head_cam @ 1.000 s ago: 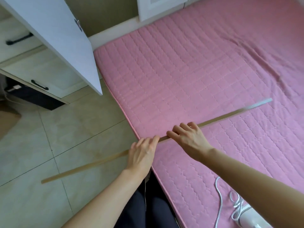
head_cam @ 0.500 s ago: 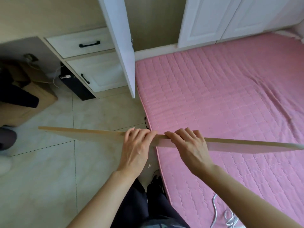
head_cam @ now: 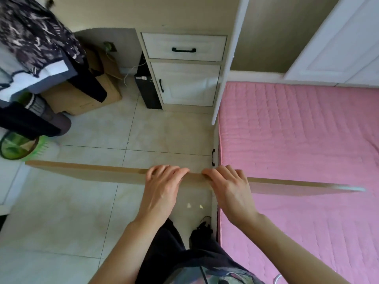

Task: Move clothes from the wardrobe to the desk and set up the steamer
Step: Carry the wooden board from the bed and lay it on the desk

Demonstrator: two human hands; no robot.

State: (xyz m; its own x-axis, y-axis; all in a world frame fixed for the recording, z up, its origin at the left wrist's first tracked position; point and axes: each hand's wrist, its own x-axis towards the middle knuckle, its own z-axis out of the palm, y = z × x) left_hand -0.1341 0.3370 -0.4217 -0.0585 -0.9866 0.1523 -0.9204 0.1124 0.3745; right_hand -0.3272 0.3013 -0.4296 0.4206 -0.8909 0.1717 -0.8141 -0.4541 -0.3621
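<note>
A long flat wooden board [head_cam: 86, 173] stretches almost level across the view, from the tiled floor side on the left to over the pink mattress [head_cam: 297, 140] on the right. My left hand [head_cam: 162, 187] and my right hand [head_cam: 227, 187] both grip its near edge close together at the middle, fingers curled over the top. Dark patterned clothes [head_cam: 34, 35] hang over a pile at the upper left. A bit of white cord [head_cam: 277, 278] shows at the bottom right edge; the steamer itself is out of view.
A white drawer unit [head_cam: 184, 68] with black handles stands straight ahead, an open white wardrobe door [head_cam: 227, 64] beside it. A cardboard box [head_cam: 86, 95], a black box [head_cam: 147, 89] and a green basket [head_cam: 18, 146] sit on the tiled floor at left.
The view has swung left and up from the bed toward the drawers and the clothes pile. The board, first slanted across the mattress edge, has been lifted and now lies level in both hands.
</note>
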